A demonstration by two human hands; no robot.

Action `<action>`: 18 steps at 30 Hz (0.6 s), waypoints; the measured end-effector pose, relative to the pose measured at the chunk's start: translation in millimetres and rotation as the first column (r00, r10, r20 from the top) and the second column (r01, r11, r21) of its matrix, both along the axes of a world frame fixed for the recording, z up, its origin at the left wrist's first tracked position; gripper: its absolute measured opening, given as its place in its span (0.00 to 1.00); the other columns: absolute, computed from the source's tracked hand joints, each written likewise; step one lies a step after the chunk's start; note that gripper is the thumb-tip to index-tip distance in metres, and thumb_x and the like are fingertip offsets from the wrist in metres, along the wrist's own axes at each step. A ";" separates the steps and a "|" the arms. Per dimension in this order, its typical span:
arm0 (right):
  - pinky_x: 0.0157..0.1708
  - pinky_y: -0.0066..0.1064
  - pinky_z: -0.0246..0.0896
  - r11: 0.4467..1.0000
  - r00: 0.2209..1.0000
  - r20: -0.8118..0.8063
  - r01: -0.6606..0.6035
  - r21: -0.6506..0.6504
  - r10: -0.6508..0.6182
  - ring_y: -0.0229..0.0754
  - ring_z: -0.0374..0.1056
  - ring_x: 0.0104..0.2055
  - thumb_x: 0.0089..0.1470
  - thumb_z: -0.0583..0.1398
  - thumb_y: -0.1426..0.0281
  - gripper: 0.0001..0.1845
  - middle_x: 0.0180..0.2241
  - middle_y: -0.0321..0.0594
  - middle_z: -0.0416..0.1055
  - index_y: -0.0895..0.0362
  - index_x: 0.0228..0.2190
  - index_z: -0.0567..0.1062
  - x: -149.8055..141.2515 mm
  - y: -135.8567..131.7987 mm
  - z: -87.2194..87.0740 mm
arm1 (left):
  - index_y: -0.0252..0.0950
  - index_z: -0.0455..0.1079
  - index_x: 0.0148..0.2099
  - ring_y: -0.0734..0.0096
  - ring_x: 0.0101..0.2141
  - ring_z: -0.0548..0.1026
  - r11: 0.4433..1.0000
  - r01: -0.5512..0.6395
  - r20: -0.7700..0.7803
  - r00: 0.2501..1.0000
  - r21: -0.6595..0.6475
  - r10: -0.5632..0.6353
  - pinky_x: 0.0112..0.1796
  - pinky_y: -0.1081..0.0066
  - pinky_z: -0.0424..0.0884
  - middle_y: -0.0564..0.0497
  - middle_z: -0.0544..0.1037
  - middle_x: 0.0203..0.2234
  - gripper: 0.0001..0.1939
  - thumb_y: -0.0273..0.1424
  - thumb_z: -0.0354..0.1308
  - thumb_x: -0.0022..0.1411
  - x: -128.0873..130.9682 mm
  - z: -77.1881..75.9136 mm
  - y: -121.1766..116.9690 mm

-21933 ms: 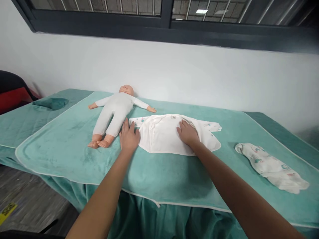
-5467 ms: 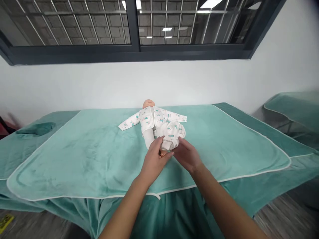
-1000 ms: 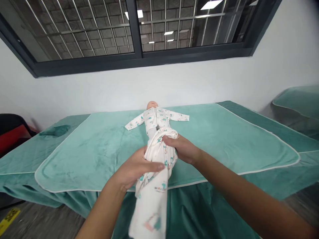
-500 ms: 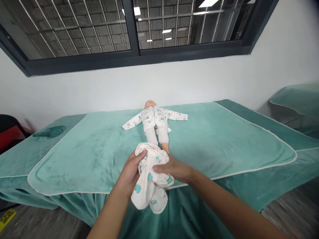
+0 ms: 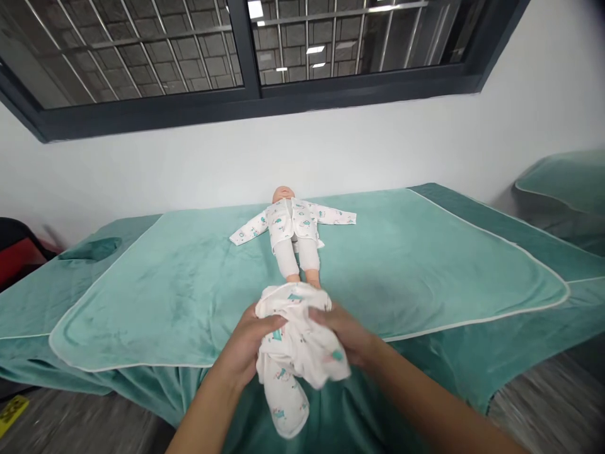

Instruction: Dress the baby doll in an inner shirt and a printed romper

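Note:
A pair of white baby pants (image 5: 300, 337) with a green and pink print is bunched up in front of me, with rounded leg ends hanging down. My left hand (image 5: 253, 337) grips the cloth on its left side, thumb on top. On the other side, my right hand (image 5: 343, 331) pinches the fabric, its fingers partly hidden behind it. Just beyond the pants lies a baby doll (image 5: 283, 193) on its back, feet towards me. It wears a printed jacket (image 5: 290, 221) with sleeves spread wide and white leggings (image 5: 309, 253). The pants hide the doll's feet.
The doll rests on a light green blanket (image 5: 401, 265) with white piping, over a darker green bed cover (image 5: 558, 252). A wall and a barred window (image 5: 250, 94) stand behind. A green cushion (image 5: 567, 183) is at right, a red and black object (image 5: 21, 255) at left.
Both hands have shifted the bunched pants: the cloth is spread wider, and one leg hangs lower. My right hand has moved slightly right. More of the doll's ankles shows.

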State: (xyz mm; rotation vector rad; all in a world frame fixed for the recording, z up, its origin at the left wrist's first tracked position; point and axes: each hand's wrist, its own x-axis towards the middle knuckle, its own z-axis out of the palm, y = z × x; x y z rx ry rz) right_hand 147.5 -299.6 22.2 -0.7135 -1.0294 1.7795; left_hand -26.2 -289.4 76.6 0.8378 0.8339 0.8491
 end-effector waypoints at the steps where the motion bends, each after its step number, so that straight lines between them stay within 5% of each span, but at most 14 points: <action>1: 0.41 0.38 0.68 0.997 0.997 -0.012 -0.077 -0.031 0.076 0.46 0.73 0.35 0.45 0.69 0.52 0.23 0.34 0.40 0.77 0.54 0.40 0.79 -1.0 -7.5 -2.1 | 0.32 0.75 0.46 0.59 0.33 0.80 0.998 -0.067 -0.003 0.998 0.005 0.067 0.34 0.69 0.74 0.45 0.82 0.33 0.26 0.30 0.74 0.42 1.4 -2.3 -0.6; 4: 0.41 0.34 0.67 0.959 0.963 -0.030 -0.271 -0.085 0.269 0.42 0.72 0.35 0.41 0.73 0.59 0.23 0.33 0.39 0.77 0.57 0.39 0.80 -1.3 -22.0 -10.3 | 0.32 0.75 0.43 0.58 0.33 0.80 0.989 -0.144 -0.027 0.989 -0.020 0.143 0.34 0.68 0.74 0.45 0.82 0.32 0.24 0.31 0.74 0.41 8.6 -9.8 -3.9; 6: 0.42 0.34 0.67 0.961 0.964 -0.070 -0.262 -0.089 0.257 0.42 0.72 0.37 0.42 0.73 0.62 0.24 0.35 0.40 0.77 0.58 0.41 0.80 0.2 -23.2 -15.3 | 0.32 0.75 0.45 0.57 0.34 0.81 0.989 -0.136 -0.019 0.991 -0.062 0.135 0.37 0.67 0.75 0.45 0.82 0.33 0.25 0.32 0.73 0.44 14.1 -14.2 -6.6; 14: 0.44 0.39 0.68 0.976 0.953 -0.221 0.190 -0.105 -0.209 0.47 0.74 0.40 0.50 0.68 0.55 0.24 0.38 0.43 0.78 0.56 0.45 0.77 11.8 -5.9 -20.8 | 0.31 0.74 0.51 0.57 0.39 0.80 0.984 0.115 0.117 0.988 -0.138 -0.100 0.41 0.66 0.73 0.41 0.82 0.39 0.26 0.38 0.70 0.52 19.8 -19.2 -9.1; 18: 0.45 0.41 0.67 0.958 0.953 -0.097 0.281 -0.063 -0.286 0.49 0.74 0.41 0.50 0.67 0.54 0.23 0.37 0.43 0.78 0.55 0.43 0.78 20.4 -4.7 -27.1 | 0.32 0.72 0.53 0.57 0.41 0.78 0.981 0.191 -0.059 0.979 -0.043 -0.193 0.42 0.66 0.72 0.42 0.80 0.43 0.29 0.32 0.73 0.48 21.8 -5.9 1.7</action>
